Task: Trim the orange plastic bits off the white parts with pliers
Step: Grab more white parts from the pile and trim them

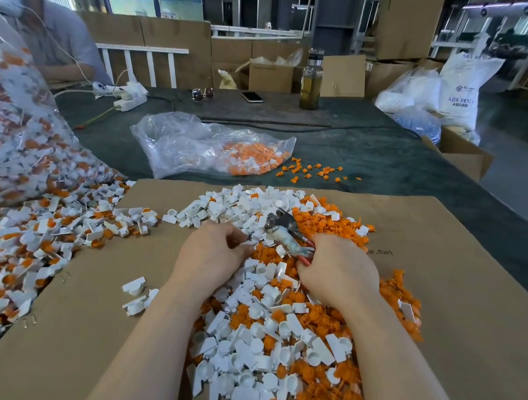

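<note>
- The desk point(388, 153) carries a cardboard sheet point(471, 297), and on it lies my heap of trimmed white parts point(242, 357) and cut orange bits point(327, 227).
- The untrimmed parts point(12, 257), white with orange not yet cut off, sit spilled to my left, well apart from my hands.
- My right hand point(339, 270) grips the pliers point(285, 230) by the red handles, jaws pointing up and left over the heap.
- My left hand point(210, 255) has its fingers point(237, 239) curled, pinching something small just beside the pliers; I cannot tell what it is.
- I judge I'm between cuts: next I need the orange bit set squarely in the jaws.
</note>
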Demonstrator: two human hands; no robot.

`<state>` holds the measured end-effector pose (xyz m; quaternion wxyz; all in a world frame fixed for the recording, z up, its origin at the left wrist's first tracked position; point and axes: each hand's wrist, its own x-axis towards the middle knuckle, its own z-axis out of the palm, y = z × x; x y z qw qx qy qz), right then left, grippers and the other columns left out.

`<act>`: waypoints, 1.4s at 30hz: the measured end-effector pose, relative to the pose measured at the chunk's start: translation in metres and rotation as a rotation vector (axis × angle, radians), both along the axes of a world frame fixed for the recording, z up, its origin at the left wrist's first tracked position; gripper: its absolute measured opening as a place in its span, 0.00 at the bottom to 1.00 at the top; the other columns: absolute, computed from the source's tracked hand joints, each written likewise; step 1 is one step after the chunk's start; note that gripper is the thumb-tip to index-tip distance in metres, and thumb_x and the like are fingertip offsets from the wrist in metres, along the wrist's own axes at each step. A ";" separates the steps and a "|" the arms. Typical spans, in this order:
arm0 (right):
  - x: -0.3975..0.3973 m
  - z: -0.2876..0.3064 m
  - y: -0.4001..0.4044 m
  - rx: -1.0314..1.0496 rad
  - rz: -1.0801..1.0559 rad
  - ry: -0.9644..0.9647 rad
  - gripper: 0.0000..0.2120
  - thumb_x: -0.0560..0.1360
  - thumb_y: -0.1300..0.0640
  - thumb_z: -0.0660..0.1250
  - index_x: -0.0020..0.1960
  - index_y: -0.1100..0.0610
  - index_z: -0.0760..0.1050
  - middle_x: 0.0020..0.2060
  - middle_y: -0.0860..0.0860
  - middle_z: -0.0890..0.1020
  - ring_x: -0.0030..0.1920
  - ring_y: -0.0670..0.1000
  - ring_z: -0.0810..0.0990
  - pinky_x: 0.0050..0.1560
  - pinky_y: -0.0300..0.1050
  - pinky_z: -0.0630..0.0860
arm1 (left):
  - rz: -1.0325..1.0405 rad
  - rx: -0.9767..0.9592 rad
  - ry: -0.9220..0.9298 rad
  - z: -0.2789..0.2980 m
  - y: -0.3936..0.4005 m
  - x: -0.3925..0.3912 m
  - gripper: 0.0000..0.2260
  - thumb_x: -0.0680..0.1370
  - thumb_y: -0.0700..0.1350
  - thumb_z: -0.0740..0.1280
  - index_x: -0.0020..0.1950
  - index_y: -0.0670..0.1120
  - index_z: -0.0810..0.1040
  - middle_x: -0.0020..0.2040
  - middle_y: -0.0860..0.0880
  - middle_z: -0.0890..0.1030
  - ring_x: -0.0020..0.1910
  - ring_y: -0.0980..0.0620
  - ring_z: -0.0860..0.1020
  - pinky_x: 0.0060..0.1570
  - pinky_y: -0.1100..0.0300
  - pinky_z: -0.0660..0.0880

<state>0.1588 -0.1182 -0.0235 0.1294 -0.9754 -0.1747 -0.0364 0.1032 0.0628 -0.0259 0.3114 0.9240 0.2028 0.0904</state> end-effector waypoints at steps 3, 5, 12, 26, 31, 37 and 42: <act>0.000 0.000 0.000 0.081 -0.019 -0.025 0.08 0.74 0.45 0.65 0.44 0.47 0.69 0.35 0.44 0.74 0.34 0.45 0.73 0.28 0.40 0.68 | -0.018 -0.026 0.009 0.000 0.000 0.001 0.08 0.78 0.53 0.71 0.55 0.54 0.83 0.48 0.55 0.82 0.44 0.57 0.79 0.44 0.60 0.75; 0.001 0.002 0.001 0.155 -0.040 -0.053 0.07 0.74 0.45 0.64 0.45 0.48 0.70 0.35 0.44 0.74 0.34 0.45 0.74 0.29 0.40 0.69 | -0.022 -0.025 0.002 -0.001 0.000 0.001 0.07 0.78 0.52 0.71 0.55 0.54 0.83 0.46 0.56 0.82 0.43 0.59 0.79 0.41 0.62 0.74; 0.004 0.005 -0.004 0.287 -0.124 -0.087 0.05 0.75 0.50 0.64 0.44 0.49 0.69 0.32 0.44 0.73 0.32 0.43 0.72 0.27 0.39 0.64 | -0.004 -0.009 -0.046 -0.004 -0.001 0.004 0.08 0.81 0.50 0.65 0.53 0.52 0.84 0.49 0.53 0.83 0.44 0.55 0.79 0.42 0.60 0.71; 0.007 -0.001 -0.004 0.074 -0.056 0.021 0.09 0.74 0.43 0.66 0.44 0.48 0.73 0.36 0.45 0.76 0.36 0.46 0.76 0.31 0.41 0.73 | 0.158 -0.846 -0.327 0.014 -0.004 0.000 0.04 0.82 0.49 0.66 0.50 0.52 0.79 0.38 0.55 0.86 0.40 0.57 0.85 0.34 0.66 0.78; 0.006 0.000 -0.001 0.063 -0.027 0.049 0.08 0.74 0.44 0.66 0.44 0.48 0.73 0.36 0.45 0.77 0.35 0.45 0.76 0.30 0.41 0.73 | 0.175 -1.055 -0.331 0.020 -0.006 -0.002 0.09 0.80 0.42 0.68 0.43 0.49 0.86 0.48 0.51 0.86 0.41 0.50 0.86 0.35 0.61 0.82; 0.002 0.000 0.001 0.078 -0.074 -0.025 0.10 0.75 0.44 0.65 0.41 0.48 0.69 0.34 0.45 0.74 0.33 0.45 0.73 0.27 0.39 0.65 | 0.137 -1.052 -0.357 0.018 -0.007 -0.004 0.08 0.81 0.44 0.66 0.48 0.49 0.85 0.45 0.52 0.87 0.40 0.52 0.86 0.33 0.63 0.80; 0.004 0.004 0.000 0.315 -0.098 -0.049 0.07 0.77 0.47 0.62 0.44 0.50 0.69 0.34 0.45 0.74 0.32 0.44 0.73 0.27 0.40 0.65 | 0.112 -1.062 -0.339 0.017 -0.005 -0.003 0.09 0.83 0.42 0.63 0.52 0.48 0.84 0.35 0.50 0.85 0.37 0.53 0.84 0.37 0.61 0.80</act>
